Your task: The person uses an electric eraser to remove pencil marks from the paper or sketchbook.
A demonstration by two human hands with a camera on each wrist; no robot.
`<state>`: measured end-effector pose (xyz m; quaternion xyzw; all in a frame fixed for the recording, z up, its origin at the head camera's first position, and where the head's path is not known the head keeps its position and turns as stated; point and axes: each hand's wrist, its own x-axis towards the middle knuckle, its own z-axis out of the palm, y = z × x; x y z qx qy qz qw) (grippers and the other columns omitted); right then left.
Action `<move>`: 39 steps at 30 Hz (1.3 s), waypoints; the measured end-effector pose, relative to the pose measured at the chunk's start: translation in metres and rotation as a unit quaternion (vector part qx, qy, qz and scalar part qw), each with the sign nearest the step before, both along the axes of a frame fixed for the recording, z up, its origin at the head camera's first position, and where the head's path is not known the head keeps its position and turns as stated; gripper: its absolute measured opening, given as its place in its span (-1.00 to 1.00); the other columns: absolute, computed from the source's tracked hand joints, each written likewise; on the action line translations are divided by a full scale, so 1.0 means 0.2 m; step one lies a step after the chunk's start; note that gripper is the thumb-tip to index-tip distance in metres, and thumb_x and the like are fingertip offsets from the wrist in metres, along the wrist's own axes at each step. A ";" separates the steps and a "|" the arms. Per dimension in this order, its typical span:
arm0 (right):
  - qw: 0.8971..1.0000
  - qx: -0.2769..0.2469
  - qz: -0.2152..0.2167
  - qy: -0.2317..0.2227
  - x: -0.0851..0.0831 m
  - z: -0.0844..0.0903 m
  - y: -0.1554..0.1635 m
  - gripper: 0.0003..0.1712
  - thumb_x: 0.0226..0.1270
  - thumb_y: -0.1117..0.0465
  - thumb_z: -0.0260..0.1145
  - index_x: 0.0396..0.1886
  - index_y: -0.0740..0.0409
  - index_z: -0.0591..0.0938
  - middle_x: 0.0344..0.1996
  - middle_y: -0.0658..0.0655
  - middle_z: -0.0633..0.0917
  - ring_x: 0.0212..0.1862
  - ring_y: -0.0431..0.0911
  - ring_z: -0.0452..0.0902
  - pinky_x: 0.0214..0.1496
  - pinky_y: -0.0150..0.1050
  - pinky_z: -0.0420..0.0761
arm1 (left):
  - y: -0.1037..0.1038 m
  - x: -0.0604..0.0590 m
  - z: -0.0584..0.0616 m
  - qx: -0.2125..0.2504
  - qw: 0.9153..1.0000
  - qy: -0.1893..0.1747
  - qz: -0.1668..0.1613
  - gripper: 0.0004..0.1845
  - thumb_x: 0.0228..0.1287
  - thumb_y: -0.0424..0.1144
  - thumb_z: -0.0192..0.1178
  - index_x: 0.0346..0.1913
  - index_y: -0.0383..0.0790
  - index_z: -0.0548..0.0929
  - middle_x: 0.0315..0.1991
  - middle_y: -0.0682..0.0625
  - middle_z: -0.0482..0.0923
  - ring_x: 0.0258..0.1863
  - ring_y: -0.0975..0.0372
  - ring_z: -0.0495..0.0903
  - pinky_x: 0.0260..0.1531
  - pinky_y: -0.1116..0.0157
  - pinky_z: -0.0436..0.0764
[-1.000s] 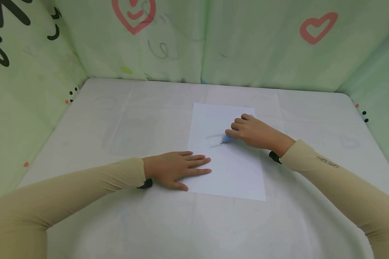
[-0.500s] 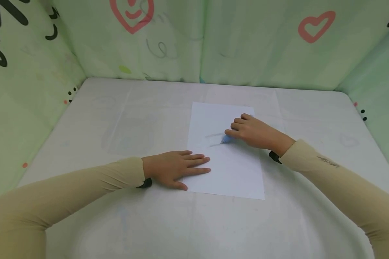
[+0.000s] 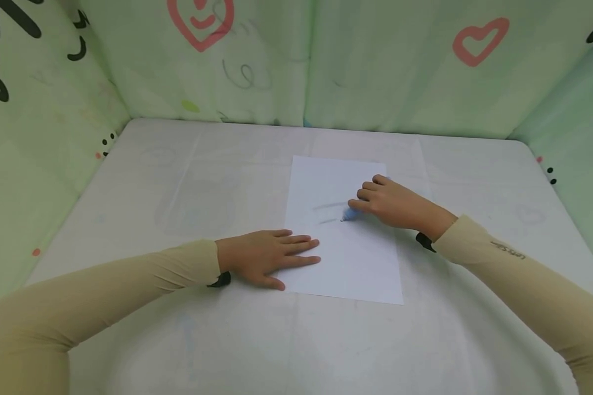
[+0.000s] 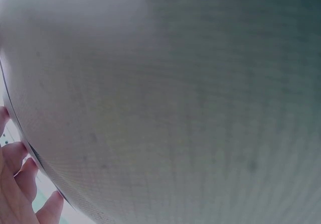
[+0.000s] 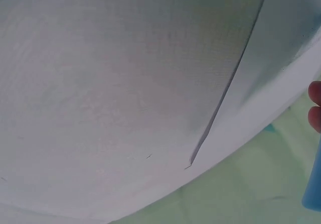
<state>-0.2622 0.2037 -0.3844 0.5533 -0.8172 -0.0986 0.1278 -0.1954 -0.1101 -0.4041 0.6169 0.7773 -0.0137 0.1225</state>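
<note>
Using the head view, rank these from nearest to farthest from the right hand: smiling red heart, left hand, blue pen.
1. Blue pen: gripped in the right hand.
2. Left hand: leftward, fingers spread across the left edge of the paper.
3. Smiling red heart: upper left, on the green curtain.

The white rectangular paper sheet (image 3: 346,269) looks smooth and matt, the blue cylindrical pen (image 5: 313,184) smooth plastic. The white bench cover (image 3: 188,340) is creased cloth; beige sleeves (image 3: 163,274) and green printed curtain (image 3: 385,82) are matt fabric.
</note>
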 end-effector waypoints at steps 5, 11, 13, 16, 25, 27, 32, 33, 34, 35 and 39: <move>1.000 -0.006 0.006 0.003 -0.02 -0.01 -0.04 -0.67 0.07 0.48 0.34 -0.18 0.10 0.53 -0.41 0.10 0.63 -0.30 -0.01 0.49 -0.20 -0.17 0.38 | 0.00 0.00 -0.01 0.003 1.000 -0.010 0.002 -0.23 0.35 0.23 -0.14 0.49 -0.06 -0.01 0.52 -0.10 -0.11 0.51 0.10 -0.08 0.44 0.07 0.07; 1.000 -0.006 0.007 0.002 -0.02 -0.01 -0.04 -0.67 0.06 0.47 0.35 -0.19 0.11 0.54 -0.42 0.10 0.63 -0.31 -0.01 0.49 -0.22 -0.18 0.37 | 0.00 0.01 -0.01 0.003 1.000 -0.012 0.002 -0.23 0.36 0.22 -0.14 0.49 -0.06 -0.01 0.52 -0.10 -0.11 0.51 0.10 -0.08 0.44 0.07 0.07; 1.000 -0.008 0.009 0.004 -0.01 -0.01 -0.03 -0.66 0.03 0.47 0.37 -0.20 0.11 0.55 -0.43 0.10 0.62 -0.32 -0.01 0.49 -0.23 -0.18 0.37 | 0.00 0.01 0.00 0.002 1.000 -0.009 0.002 -0.23 0.36 0.22 -0.14 0.50 -0.06 -0.02 0.52 -0.10 -0.11 0.51 0.10 -0.08 0.44 0.08 0.06; 1.000 -0.009 0.012 0.003 -0.01 -0.01 -0.01 -0.65 0.01 0.48 0.37 -0.20 0.11 0.56 -0.42 0.09 0.62 -0.31 -0.02 0.49 -0.23 -0.18 0.37 | 0.00 0.01 0.00 0.000 1.000 -0.004 0.002 -0.23 0.36 0.22 -0.14 0.50 -0.05 -0.02 0.52 -0.10 -0.11 0.51 0.10 -0.08 0.45 0.08 0.06; 1.000 -0.008 0.010 0.000 -0.02 0.00 -0.06 -0.70 0.11 0.44 0.33 -0.16 0.11 0.56 -0.40 0.10 0.62 -0.29 -0.01 0.49 -0.18 -0.16 0.38 | 0.00 0.00 0.00 -0.003 1.000 -0.011 0.005 -0.23 0.36 0.22 -0.14 0.50 -0.05 -0.03 0.52 -0.09 -0.12 0.51 0.11 -0.10 0.45 0.08 0.06; 1.000 -0.009 0.008 0.000 -0.03 0.00 -0.07 -0.72 0.11 0.41 0.34 -0.17 0.11 0.55 -0.40 0.10 0.62 -0.29 -0.01 0.49 -0.18 -0.16 0.38 | 0.00 0.00 0.00 -0.002 1.000 -0.012 0.004 -0.23 0.36 0.22 -0.14 0.50 -0.05 -0.02 0.52 -0.10 -0.12 0.51 0.10 -0.09 0.44 0.08 0.06; 1.000 -0.002 0.010 0.006 -0.03 0.00 -0.05 -0.72 0.09 0.36 0.37 -0.17 0.11 0.56 -0.41 0.10 0.63 -0.30 -0.01 0.50 -0.20 -0.17 0.39 | 0.00 0.00 -0.01 -0.002 1.000 -0.005 0.001 -0.23 0.36 0.23 -0.16 0.50 -0.04 -0.03 0.52 -0.09 -0.12 0.51 0.11 -0.09 0.45 0.08 0.06; 1.000 0.000 0.010 0.006 -0.02 0.00 -0.05 -0.72 0.09 0.35 0.38 -0.17 0.10 0.57 -0.40 0.10 0.63 -0.30 -0.01 0.50 -0.20 -0.17 0.39 | 0.00 0.00 -0.01 -0.002 1.000 -0.003 0.001 -0.23 0.36 0.24 -0.16 0.50 -0.04 -0.03 0.52 -0.09 -0.12 0.51 0.11 -0.09 0.45 0.08 0.06; 1.000 0.001 0.011 0.005 -0.02 0.00 -0.04 -0.72 0.09 0.35 0.38 -0.17 0.10 0.57 -0.40 0.10 0.63 -0.29 -0.01 0.51 -0.20 -0.17 0.40 | 0.00 0.00 -0.01 -0.003 1.000 -0.001 0.001 -0.23 0.36 0.24 -0.16 0.50 -0.04 -0.04 0.52 -0.09 -0.12 0.51 0.11 -0.09 0.45 0.09 0.06; 1.000 0.002 0.010 0.003 -0.02 0.00 -0.03 -0.71 0.09 0.35 0.39 -0.17 0.10 0.57 -0.39 0.09 0.64 -0.28 -0.01 0.51 -0.19 -0.16 0.40 | 0.00 0.00 -0.01 -0.004 1.000 0.001 0.001 -0.23 0.36 0.24 -0.16 0.50 -0.03 -0.04 0.52 -0.09 -0.12 0.51 0.11 -0.09 0.45 0.09 0.06; 1.000 0.002 0.013 0.001 -0.02 0.00 -0.03 -0.71 0.09 0.37 0.37 -0.17 0.10 0.56 -0.38 0.09 0.63 -0.26 -0.01 0.51 -0.17 -0.16 0.41 | -0.01 -0.01 -0.01 -0.003 1.000 0.003 0.002 -0.23 0.36 0.24 -0.16 0.50 -0.04 -0.03 0.52 -0.09 -0.11 0.51 0.11 -0.09 0.44 0.09 0.07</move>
